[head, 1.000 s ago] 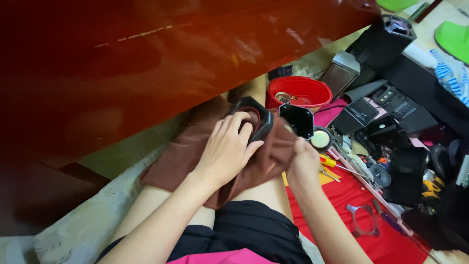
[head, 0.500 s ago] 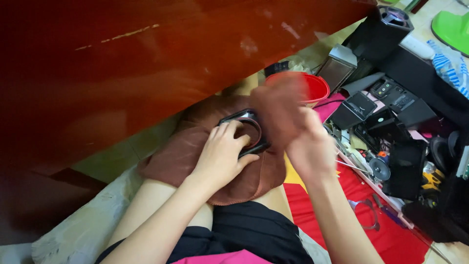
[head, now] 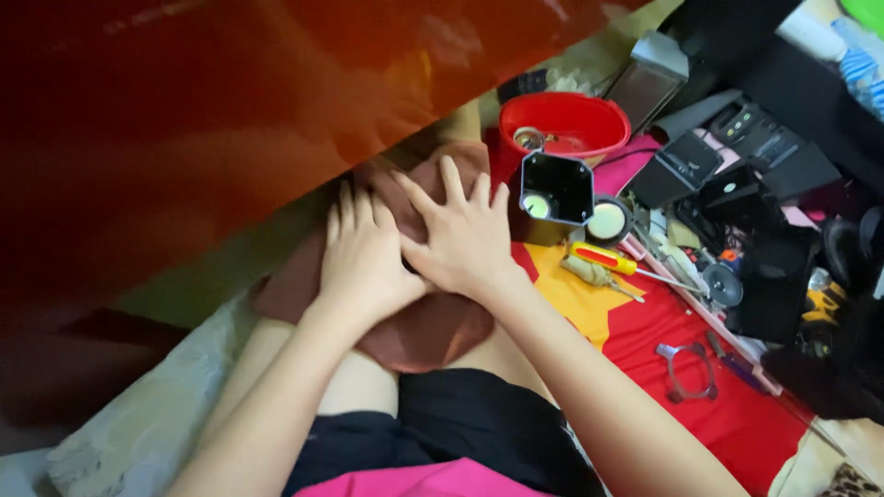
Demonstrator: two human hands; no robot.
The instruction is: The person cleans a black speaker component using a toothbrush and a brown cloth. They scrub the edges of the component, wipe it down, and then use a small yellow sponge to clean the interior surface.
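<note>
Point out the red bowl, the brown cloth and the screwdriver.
red bowl (head: 589, 110), head view, far rim
brown cloth (head: 419, 336), head view, bare part below the hands
screwdriver (head: 600, 259), head view, yellow and red handle

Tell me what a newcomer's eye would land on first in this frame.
Most likely the two hands at centre: the left hand and the right hand lie flat, side by side, on a brown cloth over the person's lap. Next comes the big glossy dark red panel filling the upper left. To the right, a red bowl and a yellow-handled screwdriver stand out among tools on a red and yellow mat.
</note>
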